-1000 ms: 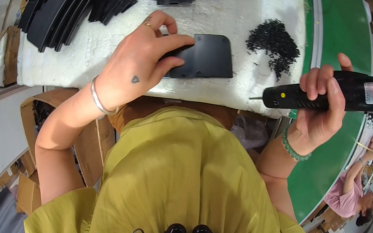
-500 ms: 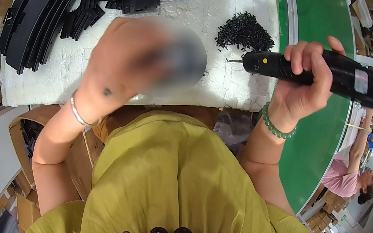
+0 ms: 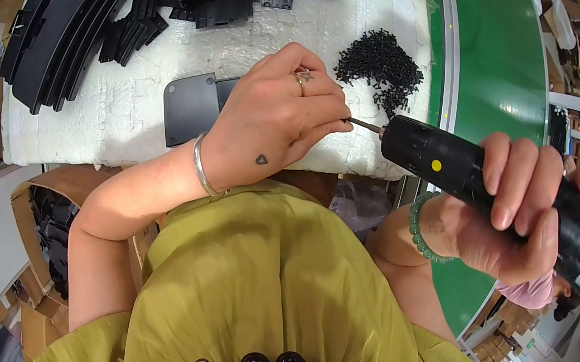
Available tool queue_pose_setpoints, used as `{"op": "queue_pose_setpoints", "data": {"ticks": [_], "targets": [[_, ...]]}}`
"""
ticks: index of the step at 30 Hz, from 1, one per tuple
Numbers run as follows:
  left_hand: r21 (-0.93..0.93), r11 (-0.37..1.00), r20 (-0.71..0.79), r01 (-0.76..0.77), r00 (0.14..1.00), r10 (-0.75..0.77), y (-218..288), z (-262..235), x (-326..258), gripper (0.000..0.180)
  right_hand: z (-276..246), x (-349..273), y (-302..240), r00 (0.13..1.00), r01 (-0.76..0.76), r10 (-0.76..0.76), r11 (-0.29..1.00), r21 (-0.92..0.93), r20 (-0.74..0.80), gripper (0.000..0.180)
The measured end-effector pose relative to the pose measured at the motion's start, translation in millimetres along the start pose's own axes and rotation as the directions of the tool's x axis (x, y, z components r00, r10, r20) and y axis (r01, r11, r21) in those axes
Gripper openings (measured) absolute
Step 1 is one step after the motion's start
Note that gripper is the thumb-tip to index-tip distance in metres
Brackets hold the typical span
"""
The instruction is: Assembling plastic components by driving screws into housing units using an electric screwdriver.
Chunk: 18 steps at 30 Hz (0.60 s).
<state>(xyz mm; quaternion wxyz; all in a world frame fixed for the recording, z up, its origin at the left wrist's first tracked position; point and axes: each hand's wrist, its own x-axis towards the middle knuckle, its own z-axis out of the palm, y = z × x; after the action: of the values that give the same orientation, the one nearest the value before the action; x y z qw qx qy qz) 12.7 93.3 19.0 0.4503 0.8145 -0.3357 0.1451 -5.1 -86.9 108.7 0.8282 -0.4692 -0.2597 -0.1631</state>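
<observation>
White bench (image 3: 308, 27), far right: screw pile (image 3: 380, 64) unused; left hand (image 3: 279, 106) pinches apparent screw (image 3: 348, 120), undriven; right hand (image 3: 512, 191) grips electric screwdriver (image 3: 453, 170).

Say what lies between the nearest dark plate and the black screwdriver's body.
In the head view, the left hand lies between the plate's visible part and the screwdriver's body, its fingertips at the bit.

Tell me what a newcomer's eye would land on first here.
Probably the bulky black power screwdriver in the right hand, its thin bit reaching toward the left hand's pinched fingertips near the middle of the view. Next, the heap of small black screws above it, stark against the white work surface. Then the curved black parts lined up at the upper left.
</observation>
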Motion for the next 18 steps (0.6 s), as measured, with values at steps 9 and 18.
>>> {"op": "queue_pose_setpoints", "data": {"ticks": [9, 18], "targets": [[-0.168, 0.983, -0.085, 0.073, 0.993, -0.088, 0, -2, -11, 0.009, 10, -2, -4, 0.997, -0.021, 0.019, 1.000, 0.020, 0.080, 0.036], [-0.268, 0.961, -0.086, 0.064, 0.992, -0.090, -2, -5, -23, 0.012, 19, -2, -2, 0.996, -0.019, 0.012, 0.997, 0.078, 0.087, 0.038]]}}
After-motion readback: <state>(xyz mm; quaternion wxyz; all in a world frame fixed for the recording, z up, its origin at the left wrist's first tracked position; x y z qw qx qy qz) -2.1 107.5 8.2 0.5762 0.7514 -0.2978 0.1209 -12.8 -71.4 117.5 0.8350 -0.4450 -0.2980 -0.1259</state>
